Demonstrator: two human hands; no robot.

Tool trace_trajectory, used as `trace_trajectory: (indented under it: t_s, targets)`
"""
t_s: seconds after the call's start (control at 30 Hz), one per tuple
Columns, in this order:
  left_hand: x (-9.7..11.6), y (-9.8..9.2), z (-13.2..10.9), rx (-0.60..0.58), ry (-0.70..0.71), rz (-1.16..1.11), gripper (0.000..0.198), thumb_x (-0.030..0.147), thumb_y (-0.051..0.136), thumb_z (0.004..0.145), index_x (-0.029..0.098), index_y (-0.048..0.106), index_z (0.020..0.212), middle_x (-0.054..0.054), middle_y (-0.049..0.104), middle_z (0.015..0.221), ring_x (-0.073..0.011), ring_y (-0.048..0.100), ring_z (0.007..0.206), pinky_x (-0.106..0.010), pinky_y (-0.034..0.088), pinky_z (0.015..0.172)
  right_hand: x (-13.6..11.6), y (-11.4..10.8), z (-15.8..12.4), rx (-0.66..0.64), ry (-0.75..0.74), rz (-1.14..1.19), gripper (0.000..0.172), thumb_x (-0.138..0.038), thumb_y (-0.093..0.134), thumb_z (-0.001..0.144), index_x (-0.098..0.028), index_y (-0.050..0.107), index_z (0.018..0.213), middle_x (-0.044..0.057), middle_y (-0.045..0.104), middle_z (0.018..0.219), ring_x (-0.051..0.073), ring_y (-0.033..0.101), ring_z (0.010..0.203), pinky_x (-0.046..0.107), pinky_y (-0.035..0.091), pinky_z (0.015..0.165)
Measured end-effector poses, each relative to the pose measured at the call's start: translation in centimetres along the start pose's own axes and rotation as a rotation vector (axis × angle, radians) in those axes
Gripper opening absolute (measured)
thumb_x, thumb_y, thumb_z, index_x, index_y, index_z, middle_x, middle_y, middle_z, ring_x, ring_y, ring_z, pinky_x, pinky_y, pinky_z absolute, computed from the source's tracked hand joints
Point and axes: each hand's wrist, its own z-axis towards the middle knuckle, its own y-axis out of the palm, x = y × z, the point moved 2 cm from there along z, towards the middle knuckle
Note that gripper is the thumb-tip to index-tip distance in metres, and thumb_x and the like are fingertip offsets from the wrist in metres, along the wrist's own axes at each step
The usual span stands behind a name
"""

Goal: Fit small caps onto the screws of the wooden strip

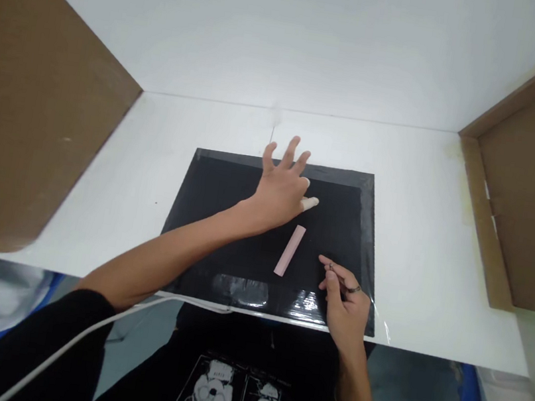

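My left hand [281, 192] is held over the black mat with its fingers spread, apparently holding nothing. Pale coverings sit on its thumb and index finger. Below it on the mat lies a narrow pink bar [290, 251], tilted, with faint lines along its length; neither hand touches it. To the right of the bar is my right hand [346, 299], thumb pressed toward the fingers in a pinch. A tiny dark metallic glint shows at the thumb tip, too small to name. A ring is on one of its fingers.
The black mat [214, 219] lies taped on a white table [415, 249]. Brown boards [37, 92] stand at both sides, with a white wall [302, 38] behind. A white cable [92, 328] runs along my left arm to the table's front edge.
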Motion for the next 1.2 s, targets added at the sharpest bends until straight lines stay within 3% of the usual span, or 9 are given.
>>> trace_trajectory:
  t_s: [0.07, 0.2, 0.4, 0.57, 0.83, 0.97, 1.2]
  targets:
    - [0.9, 0.3, 1.8, -0.086, -0.008, 0.049, 0.026, 0.032, 0.066, 0.095, 0.011, 0.080, 0.097, -0.023, 0.043, 0.160, -0.0460, 0.014, 0.158, -0.072, 0.007, 0.122, -0.1, 0.0, 0.0, 0.000, -0.008, -0.007, 0.026, -0.041, 0.058, 0.100, -0.027, 0.073, 0.116, 0.002, 0.079, 0.105, 0.009, 0.061, 0.063, 0.024, 0.049, 0.061]
    - [1.6, 0.7, 4.2, -0.248, -0.098, 0.071, 0.026, 0.020, 0.070, 0.085, 0.008, 0.079, 0.106, -0.025, 0.068, 0.134, -0.0457, 0.024, 0.156, -0.073, 0.006, 0.122, -0.4, 0.0, 0.1, 0.003, -0.022, 0.003, 0.025, -0.039, 0.057, 0.100, -0.029, 0.073, 0.116, 0.000, 0.079, 0.105, 0.009, 0.062, 0.063, 0.023, 0.050, 0.062]
    - [1.6, 0.7, 5.7, -0.412, -0.179, 0.068, 0.037, 0.009, 0.073, 0.072, 0.009, 0.078, 0.109, -0.022, 0.070, 0.132, -0.0452, 0.023, 0.156, -0.069, -0.003, 0.123, -0.4, 0.0, 0.0, -0.002, -0.011, 0.002, 0.024, -0.040, 0.057, 0.100, -0.030, 0.074, 0.115, -0.001, 0.079, 0.104, 0.009, 0.064, 0.064, 0.024, 0.051, 0.063]
    - [1.5, 0.8, 5.8, -0.415, -0.192, 0.055, 0.039, 0.011, 0.072, 0.073, 0.008, 0.078, 0.111, -0.023, 0.067, 0.136, -0.0464, 0.023, 0.156, -0.068, -0.005, 0.123, -0.7, -0.1, 0.0, 0.003, -0.019, -0.008, 0.024, -0.039, 0.057, 0.100, -0.030, 0.074, 0.114, -0.001, 0.079, 0.099, 0.010, 0.063, 0.063, 0.025, 0.052, 0.064]
    - [1.2, 1.8, 6.7, -0.440, -0.186, 0.129, 0.053, 0.012, 0.072, 0.068, 0.013, 0.075, 0.121, -0.020, 0.064, 0.142, -0.0451, 0.024, 0.155, -0.069, -0.005, 0.121, -0.7, -0.1, 0.0, -0.003, -0.011, 0.002, 0.026, -0.041, 0.056, 0.101, -0.028, 0.074, 0.114, 0.001, 0.078, 0.109, 0.011, 0.065, 0.066, 0.027, 0.053, 0.066]
    - [1.0, 2.5, 7.1, -0.401, -0.190, 0.101, 0.048, 0.014, 0.077, 0.064, 0.014, 0.078, 0.112, -0.019, 0.068, 0.137, -0.0469, 0.025, 0.154, -0.070, -0.008, 0.121, -0.6, -0.1, 0.0, -0.006, -0.003, 0.011, 0.027, -0.042, 0.056, 0.100, -0.028, 0.074, 0.114, 0.002, 0.079, 0.107, 0.012, 0.064, 0.065, 0.027, 0.053, 0.063]
    - [0.6, 3.4, 7.4, -0.278, -0.182, 0.010, 0.029, 0.008, 0.075, 0.058, 0.014, 0.078, 0.086, -0.017, 0.077, 0.116, -0.0484, 0.034, 0.148, -0.074, -0.002, 0.119, -0.7, -0.1, 0.0, -0.012, -0.003, 0.015, 0.028, -0.043, 0.056, 0.101, -0.027, 0.074, 0.114, 0.003, 0.078, 0.111, 0.012, 0.063, 0.067, 0.028, 0.053, 0.066]
